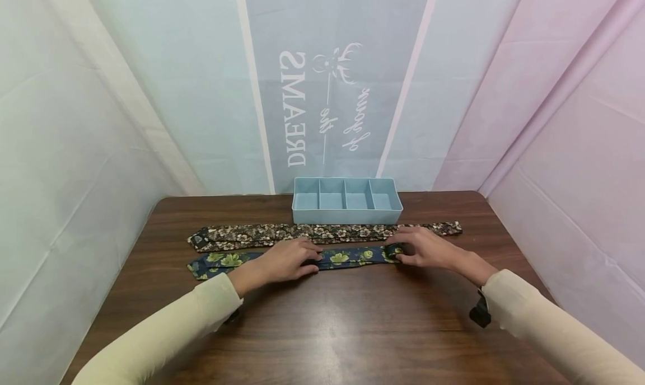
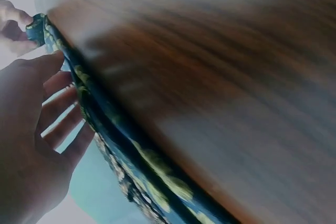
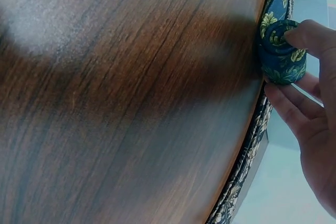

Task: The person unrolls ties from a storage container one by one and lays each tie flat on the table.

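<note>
A dark blue necktie with yellow-green flowers (image 1: 339, 258) lies lengthwise across the table, its right end wound into a small roll (image 3: 281, 61). My right hand (image 1: 425, 249) grips that roll, with the thumb on its coiled side and fingers around the far side. Along the flat stretch, my left hand (image 1: 289, 260) rests on the tie with fingers extended and slightly spread, as the left wrist view also shows. Behind it, parallel, a dark necktie with cream and brown flowers (image 1: 252, 234) is stretched out flat; my right hand covers a little of it.
A light blue box (image 1: 347, 216) with several compartments in a row stands at the table's back edge, behind the ties. The brown wooden table (image 1: 347, 329) meets a printed cloth backdrop (image 1: 201, 94) at the rear, with pale cloth on both sides.
</note>
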`<state>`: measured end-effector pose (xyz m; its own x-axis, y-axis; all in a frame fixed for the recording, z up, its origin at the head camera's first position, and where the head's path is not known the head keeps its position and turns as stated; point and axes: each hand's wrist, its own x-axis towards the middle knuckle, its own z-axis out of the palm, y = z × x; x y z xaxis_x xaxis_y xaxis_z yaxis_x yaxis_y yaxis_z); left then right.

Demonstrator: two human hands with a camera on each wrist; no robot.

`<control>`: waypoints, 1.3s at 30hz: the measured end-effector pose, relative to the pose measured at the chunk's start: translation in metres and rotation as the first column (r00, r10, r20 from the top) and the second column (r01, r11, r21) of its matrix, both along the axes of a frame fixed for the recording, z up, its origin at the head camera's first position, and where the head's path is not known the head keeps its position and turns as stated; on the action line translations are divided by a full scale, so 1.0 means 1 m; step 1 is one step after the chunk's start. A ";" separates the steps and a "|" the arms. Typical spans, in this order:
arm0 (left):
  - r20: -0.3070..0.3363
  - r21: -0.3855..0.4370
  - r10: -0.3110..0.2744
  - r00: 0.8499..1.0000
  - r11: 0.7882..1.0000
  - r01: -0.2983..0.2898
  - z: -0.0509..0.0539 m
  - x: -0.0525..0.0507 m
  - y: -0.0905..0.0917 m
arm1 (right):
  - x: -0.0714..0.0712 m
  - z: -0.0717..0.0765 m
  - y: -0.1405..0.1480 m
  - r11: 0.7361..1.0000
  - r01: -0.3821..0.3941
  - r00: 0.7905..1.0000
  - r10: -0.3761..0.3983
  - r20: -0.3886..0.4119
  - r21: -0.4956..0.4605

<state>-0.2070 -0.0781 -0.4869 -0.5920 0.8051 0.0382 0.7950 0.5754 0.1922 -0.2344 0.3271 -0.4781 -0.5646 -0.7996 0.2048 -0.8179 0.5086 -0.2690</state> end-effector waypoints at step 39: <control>-0.050 -0.100 -0.058 0.997 0.994 0.052 -0.004 -0.010 0.091 | -0.001 0.007 -0.006 0.995 0.057 0.996 -0.063 0.067 0.078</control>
<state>-0.2165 0.0131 -0.4907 -0.5459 0.8377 -0.0126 0.8335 0.5445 0.0937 -0.2349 0.3211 -0.4711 -0.6226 -0.7757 0.1035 -0.7661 0.5773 -0.2825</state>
